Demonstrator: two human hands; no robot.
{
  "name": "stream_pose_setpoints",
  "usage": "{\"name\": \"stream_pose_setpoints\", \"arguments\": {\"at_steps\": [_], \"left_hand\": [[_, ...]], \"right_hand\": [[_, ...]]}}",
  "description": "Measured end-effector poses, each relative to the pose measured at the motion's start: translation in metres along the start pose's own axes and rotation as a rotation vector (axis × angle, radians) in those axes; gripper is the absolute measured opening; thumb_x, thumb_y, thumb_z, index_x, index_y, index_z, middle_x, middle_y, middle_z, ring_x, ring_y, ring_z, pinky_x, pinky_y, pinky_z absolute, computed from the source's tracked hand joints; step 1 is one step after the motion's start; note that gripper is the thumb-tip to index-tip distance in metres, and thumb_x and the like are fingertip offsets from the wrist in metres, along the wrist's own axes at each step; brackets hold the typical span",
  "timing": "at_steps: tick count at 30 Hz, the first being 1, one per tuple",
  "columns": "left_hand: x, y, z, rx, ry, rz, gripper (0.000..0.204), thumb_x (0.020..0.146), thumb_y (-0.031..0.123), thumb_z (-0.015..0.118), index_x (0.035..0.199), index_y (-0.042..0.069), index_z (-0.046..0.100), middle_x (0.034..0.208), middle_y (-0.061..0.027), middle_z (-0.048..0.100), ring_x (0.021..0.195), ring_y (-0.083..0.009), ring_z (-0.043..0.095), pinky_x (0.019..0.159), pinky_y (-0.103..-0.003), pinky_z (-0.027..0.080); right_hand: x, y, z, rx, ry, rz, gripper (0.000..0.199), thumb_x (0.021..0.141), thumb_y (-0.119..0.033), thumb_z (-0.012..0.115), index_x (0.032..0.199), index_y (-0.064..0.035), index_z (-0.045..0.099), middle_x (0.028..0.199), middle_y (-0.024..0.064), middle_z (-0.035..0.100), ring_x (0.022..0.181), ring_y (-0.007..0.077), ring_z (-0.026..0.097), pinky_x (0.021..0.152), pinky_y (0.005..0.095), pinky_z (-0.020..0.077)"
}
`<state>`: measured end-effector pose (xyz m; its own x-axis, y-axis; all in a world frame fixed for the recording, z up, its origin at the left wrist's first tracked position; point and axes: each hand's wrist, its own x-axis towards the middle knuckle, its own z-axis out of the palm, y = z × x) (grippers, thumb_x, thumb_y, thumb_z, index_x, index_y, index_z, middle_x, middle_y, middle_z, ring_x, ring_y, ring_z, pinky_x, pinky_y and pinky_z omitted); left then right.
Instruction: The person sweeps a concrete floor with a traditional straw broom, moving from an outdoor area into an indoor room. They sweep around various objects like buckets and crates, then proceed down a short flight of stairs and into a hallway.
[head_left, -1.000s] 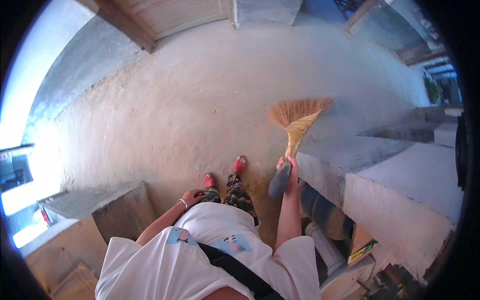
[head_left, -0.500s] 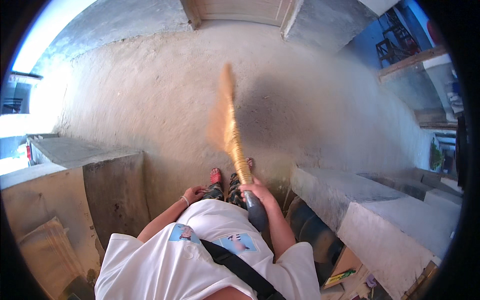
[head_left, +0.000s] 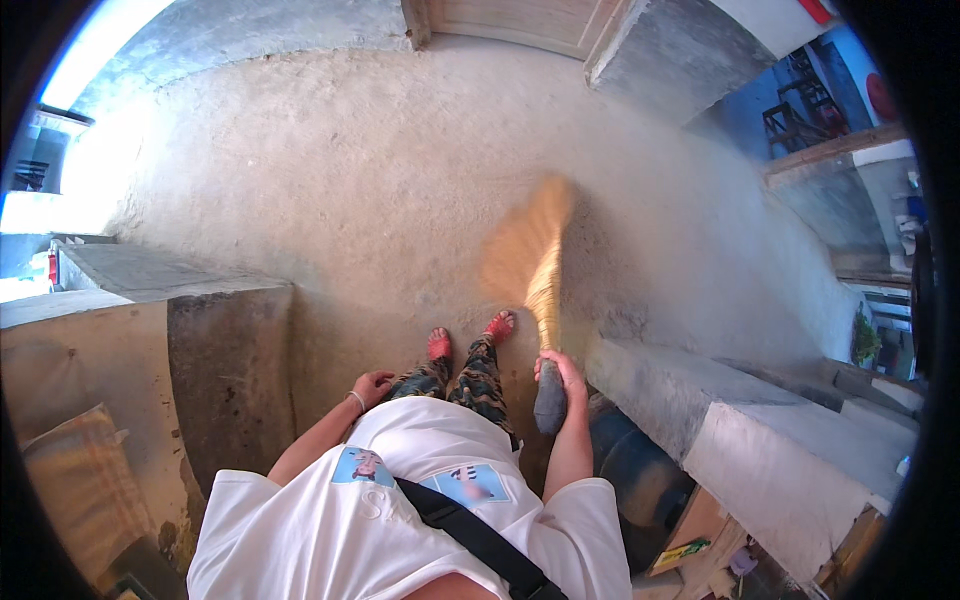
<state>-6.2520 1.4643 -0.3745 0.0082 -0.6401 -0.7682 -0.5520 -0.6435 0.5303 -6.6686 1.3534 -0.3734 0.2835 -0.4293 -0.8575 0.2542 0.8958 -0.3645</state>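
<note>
The right hand (head_left: 562, 372) grips a straw broom (head_left: 530, 262) whose blurred bristles sweep the concrete floor (head_left: 330, 190) ahead of the red sandals (head_left: 470, 336), the left hand (head_left: 374, 385) hangs loose and empty, and the swing may clip the concrete ledge (head_left: 700, 400) alongside
</note>
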Motion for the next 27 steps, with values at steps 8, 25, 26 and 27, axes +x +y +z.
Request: {"name": "stream_pose_setpoints", "arguments": {"at_steps": [8,25,26,27], "left_hand": [[-0.001,-0.028,0.031,0.029,-0.015,0.065,0.028,0.075,0.014,0.055,0.101,0.005,0.059,0.086,-0.0128,0.063,0.077,-0.0183,0.060,0.073,-0.029,0.047],[-0.010,0.031,0.104,0.124,0.073,0.025,0.027,0.074,0.016,0.054,0.099,0.007,0.061,0.085,-0.0141,0.063,0.078,-0.0219,0.061,0.073,-0.030,0.047],[-0.008,0.030,0.109,0.119,0.075,0.033,0.027,0.073,0.016,0.054,0.098,0.008,0.061,0.085,-0.0141,0.063,0.078,-0.0221,0.061,0.073,-0.030,0.047],[-0.006,0.030,0.113,0.116,0.075,0.035,0.027,0.073,0.016,0.054,0.098,0.008,0.061,0.085,-0.0140,0.063,0.078,-0.0222,0.061,0.073,-0.031,0.047]], "right_hand": [[-0.036,0.017,0.025,0.030,0.115,-0.169,0.023,0.072,-0.013,0.059,0.089,-0.0038,0.046,0.064,0.0087,0.053,0.050,0.0181,0.053,0.043,0.0307,0.0467],[-0.055,-0.008,-0.195,0.086,0.147,-0.065,0.022,0.073,-0.023,0.055,0.081,-0.0031,0.050,0.062,0.0089,0.055,0.048,0.0194,0.054,0.044,0.0301,0.0449],[-0.050,-0.019,-0.206,0.114,0.160,-0.030,0.022,0.072,-0.021,0.056,0.082,-0.0032,0.048,0.061,0.0092,0.054,0.047,0.0196,0.053,0.042,0.0312,0.0444],[-0.039,-0.023,-0.202,0.150,0.344,-0.126,0.021,0.072,-0.022,0.054,0.083,-0.0042,0.048,0.053,0.0097,0.052,0.043,0.0201,0.051,0.041,0.0315,0.0431]]}}
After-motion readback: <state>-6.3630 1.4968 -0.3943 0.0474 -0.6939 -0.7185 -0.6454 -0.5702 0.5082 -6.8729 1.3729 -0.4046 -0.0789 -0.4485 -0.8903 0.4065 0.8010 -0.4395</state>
